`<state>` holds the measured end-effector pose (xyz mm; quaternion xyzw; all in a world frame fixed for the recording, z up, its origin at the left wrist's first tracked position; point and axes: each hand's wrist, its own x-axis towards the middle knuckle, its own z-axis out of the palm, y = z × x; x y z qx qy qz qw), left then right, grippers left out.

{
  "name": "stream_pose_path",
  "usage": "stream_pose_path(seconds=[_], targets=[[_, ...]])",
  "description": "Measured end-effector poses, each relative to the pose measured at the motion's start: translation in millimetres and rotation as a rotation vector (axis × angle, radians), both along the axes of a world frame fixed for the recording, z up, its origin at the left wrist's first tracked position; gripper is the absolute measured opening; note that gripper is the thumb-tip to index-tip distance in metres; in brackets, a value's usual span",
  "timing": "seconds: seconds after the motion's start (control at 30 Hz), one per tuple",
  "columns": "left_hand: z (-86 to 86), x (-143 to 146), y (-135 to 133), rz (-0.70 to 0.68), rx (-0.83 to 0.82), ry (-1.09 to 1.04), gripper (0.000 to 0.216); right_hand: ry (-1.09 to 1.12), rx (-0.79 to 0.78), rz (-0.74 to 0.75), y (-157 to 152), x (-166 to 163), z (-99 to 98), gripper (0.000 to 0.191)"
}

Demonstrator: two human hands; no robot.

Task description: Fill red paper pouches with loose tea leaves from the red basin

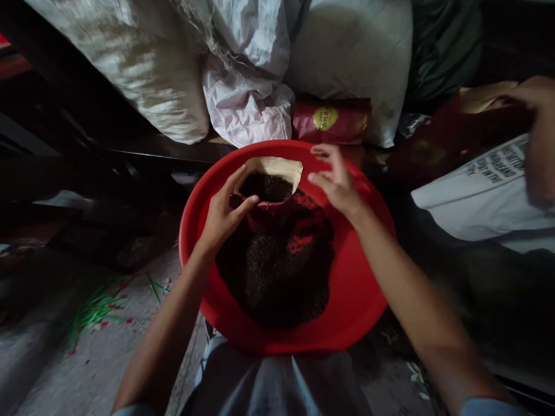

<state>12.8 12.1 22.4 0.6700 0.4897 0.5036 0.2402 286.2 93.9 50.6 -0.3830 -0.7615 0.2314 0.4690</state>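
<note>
My left hand [220,215] grips the left side of a dark red paper bag [269,215] with a pale inside, its thumb on the near rim. The bag stands open at the top and is filled with dark, crumbly stuff like loose tea leaves [271,186]. Around and below it, a heap of the same dark leaves [277,283] covers the bottom of a large red basin [358,283]. To the right of the bag, my right hand [336,182] hovers over the basin, fingers apart and curved, holding nothing visible.
Behind the basin lies a filled red bag with a gold label [332,121], before large white sacks [347,52]. At the right, another person's blurred arm [540,133] is beside a dark red bag [437,136]. Green and red ties [97,309] lie on the floor at left.
</note>
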Motion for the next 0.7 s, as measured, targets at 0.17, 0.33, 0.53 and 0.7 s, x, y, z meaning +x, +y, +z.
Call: stream_pose_path(seconds=[0.17,0.33,0.53,0.7], targets=[[3.8,-10.6,-6.2,-0.146,0.007,0.229,0.028,0.143,-0.31,0.092,-10.5,-6.4,-53.4,0.046],[25.6,-3.3,-22.3,0.161,0.104,0.391,0.018,0.219,-0.162,-0.176,-29.6,-5.5,-44.8,0.025],[22.0,24.4,-39.1,-0.001,0.052,0.655,0.075,0.179,-0.056,-0.357,-105.8,-10.1,-82.7,0.014],[46.8,68.8,-45.6,-0.217,0.249,0.443,0.035,0.345,0.145,-0.781,-172.7,11.6,-43.6,0.008]])
